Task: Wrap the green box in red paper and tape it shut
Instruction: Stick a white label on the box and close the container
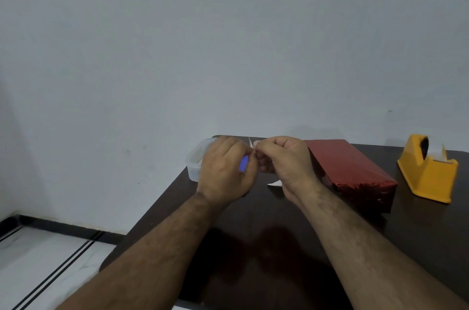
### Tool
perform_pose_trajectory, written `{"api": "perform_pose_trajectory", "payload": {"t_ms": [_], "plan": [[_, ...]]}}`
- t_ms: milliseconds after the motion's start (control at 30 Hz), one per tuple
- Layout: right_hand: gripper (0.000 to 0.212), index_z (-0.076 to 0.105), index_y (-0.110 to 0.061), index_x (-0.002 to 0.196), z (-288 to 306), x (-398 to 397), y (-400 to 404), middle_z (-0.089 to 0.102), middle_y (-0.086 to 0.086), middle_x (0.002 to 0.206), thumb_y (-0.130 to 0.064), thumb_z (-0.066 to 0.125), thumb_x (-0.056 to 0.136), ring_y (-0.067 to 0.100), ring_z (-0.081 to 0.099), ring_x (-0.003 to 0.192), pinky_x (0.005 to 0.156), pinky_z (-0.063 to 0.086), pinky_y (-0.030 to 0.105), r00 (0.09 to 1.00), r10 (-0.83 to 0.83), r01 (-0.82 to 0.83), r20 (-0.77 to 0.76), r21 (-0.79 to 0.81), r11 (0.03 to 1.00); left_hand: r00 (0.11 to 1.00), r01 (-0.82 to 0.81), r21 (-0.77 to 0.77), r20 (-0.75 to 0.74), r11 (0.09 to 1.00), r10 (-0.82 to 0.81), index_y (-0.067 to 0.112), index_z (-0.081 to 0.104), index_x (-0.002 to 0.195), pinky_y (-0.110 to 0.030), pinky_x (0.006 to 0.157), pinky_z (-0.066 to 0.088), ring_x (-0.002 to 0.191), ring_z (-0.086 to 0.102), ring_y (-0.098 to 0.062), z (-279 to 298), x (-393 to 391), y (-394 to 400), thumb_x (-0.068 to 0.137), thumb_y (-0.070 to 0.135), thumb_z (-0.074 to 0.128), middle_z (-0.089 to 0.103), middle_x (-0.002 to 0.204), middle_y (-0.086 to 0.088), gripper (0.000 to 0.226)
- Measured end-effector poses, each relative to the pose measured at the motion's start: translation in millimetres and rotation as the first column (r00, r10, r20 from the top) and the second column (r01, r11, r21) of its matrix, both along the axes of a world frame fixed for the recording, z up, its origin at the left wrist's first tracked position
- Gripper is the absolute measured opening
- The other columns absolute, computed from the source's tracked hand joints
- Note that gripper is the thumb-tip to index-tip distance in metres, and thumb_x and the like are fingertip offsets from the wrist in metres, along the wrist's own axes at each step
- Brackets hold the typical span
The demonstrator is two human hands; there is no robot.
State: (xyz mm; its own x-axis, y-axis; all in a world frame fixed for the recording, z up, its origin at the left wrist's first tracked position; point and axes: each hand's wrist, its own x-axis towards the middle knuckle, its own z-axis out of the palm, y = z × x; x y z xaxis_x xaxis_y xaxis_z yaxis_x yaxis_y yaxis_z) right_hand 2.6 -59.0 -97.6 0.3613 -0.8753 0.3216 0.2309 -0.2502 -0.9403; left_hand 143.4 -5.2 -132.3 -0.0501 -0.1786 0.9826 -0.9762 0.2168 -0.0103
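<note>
The box wrapped in shiny red paper (352, 170) lies on the dark table (253, 246), right of my hands; no green shows. My left hand (224, 172) and right hand (284, 165) meet fingertip to fingertip above the table, left of the box and apart from it. The left hand's curled fingers hold a small blue object (243, 163). A thin pale strip (250, 142) sticks up between the two hands, and the right hand's fingers pinch it. What the strip is cannot be told.
A yellow tape dispenser (429, 170) stands at the table's right end with a tape end sticking up. A clear plastic container (195, 159) sits at the far left corner behind my left hand. A small white scrap (275, 183) lies on the table under my right hand.
</note>
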Motion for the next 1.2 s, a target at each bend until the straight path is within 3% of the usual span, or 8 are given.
{"api": "perform_pose_trajectory", "payload": {"t_ms": [233,567,733,867,967,1067,1133,1200], "plan": [[0.018,0.072,-0.007,0.070,1.1,0.1,0.4,0.066,0.011,0.069,-0.012,0.079,0.086,0.018,0.061,0.060,0.058,0.054,0.031,0.997,0.078,-0.077,0.000,0.143,0.987,0.988,-0.003,-0.028,0.156,1.000,0.008,0.004,0.064,0.072,-0.048,0.064,0.049,0.064,0.055,-0.031,-0.5,3.4,-4.2,0.091,0.007,0.069,0.062,0.072,-0.009,0.020],[0.027,0.066,-0.010,0.077,2.8,-4.3,-16.1,0.058,0.002,0.068,-0.013,0.059,0.103,0.013,0.050,0.059,0.059,0.047,0.030,0.989,0.118,-0.110,-0.086,0.090,0.990,0.974,-0.050,-0.043,0.218,0.998,0.058,0.007,0.077,0.089,-0.039,0.074,0.052,0.070,0.060,-0.029,-1.1,6.5,-6.1,0.097,0.012,0.073,0.070,0.080,-0.005,0.011],[0.021,0.061,-0.013,0.088,8.8,-15.0,-29.6,0.053,-0.001,0.076,-0.017,0.057,0.108,0.011,0.045,0.063,0.057,0.039,0.032,0.992,0.111,-0.119,0.062,0.150,0.981,0.940,0.012,0.016,-0.341,1.000,-0.006,0.018,0.074,0.099,-0.025,0.078,0.047,0.086,0.059,-0.011,9.0,1.4,3.2,0.103,0.031,0.067,0.071,0.091,0.010,0.015],[0.016,0.064,-0.012,0.097,12.9,-20.8,-31.4,0.052,-0.001,0.078,-0.016,0.055,0.109,0.011,0.044,0.065,0.056,0.038,0.030,0.986,0.129,-0.144,0.103,0.151,0.978,0.608,0.283,0.050,-0.782,0.958,-0.139,0.029,0.075,0.100,-0.026,0.073,0.056,0.082,0.065,-0.012,16.7,1.9,6.2,0.100,0.038,0.071,0.074,0.091,0.014,0.009],[0.016,0.067,-0.014,0.099,12.5,-23.3,-32.7,0.052,-0.003,0.078,-0.019,0.055,0.109,0.010,0.044,0.065,0.058,0.039,0.028,0.996,0.094,-0.093,-0.012,0.072,0.993,0.382,0.473,-0.027,-0.895,0.881,-0.233,0.021,0.077,0.112,-0.015,0.075,0.055,0.090,0.070,-0.011,23.0,-3.6,7.0,0.099,0.029,0.074,0.077,0.099,0.007,0.015],[0.016,0.066,-0.019,0.097,16.9,-34.7,-34.3,0.058,-0.011,0.080,-0.021,0.055,0.108,0.007,0.049,0.068,0.066,0.046,0.023,0.902,-0.144,-0.026,-0.407,-0.385,0.923,0.534,0.402,0.022,-0.818,0.915,-0.215,0.028,0.069,0.131,-0.021,0.087,0.055,0.108,0.066,-0.007,22.7,1.0,7.7,0.099,0.030,0.075,0.070,0.120,0.013,0.033],[0.016,0.063,-0.024,0.096,28.6,-42.5,-32.6,0.061,-0.013,0.091,-0.020,0.053,0.108,0.008,0.056,0.087,0.081,0.050,0.028,0.740,-0.334,-0.160,-0.584,-0.635,0.756,0.701,0.339,0.096,-0.689,0.936,-0.183,0.035,0.067,0.135,-0.025,0.097,0.051,0.123,0.059,-0.007,24.1,6.7,10.2,0.096,0.034,0.073,0.064,0.131,0.019,0.040],[0.016,0.058,-0.029,0.095,47.4,-47.5,-25.8,0.059,-0.014,0.099,-0.023,0.050,0.108,0.013,0.053,0.100,0.090,0.049,0.036,0.573,-0.481,-0.314,-0.663,-0.720,0.620,0.844,0.300,0.204,-0.512,0.932,-0.159,0.036,0.073,0.128,-0.028,0.105,0.046,0.131,0.053,-0.010,30.6,8.6,12.6,0.090,0.038,0.074,0.064,0.130,0.019,0.038]]}}
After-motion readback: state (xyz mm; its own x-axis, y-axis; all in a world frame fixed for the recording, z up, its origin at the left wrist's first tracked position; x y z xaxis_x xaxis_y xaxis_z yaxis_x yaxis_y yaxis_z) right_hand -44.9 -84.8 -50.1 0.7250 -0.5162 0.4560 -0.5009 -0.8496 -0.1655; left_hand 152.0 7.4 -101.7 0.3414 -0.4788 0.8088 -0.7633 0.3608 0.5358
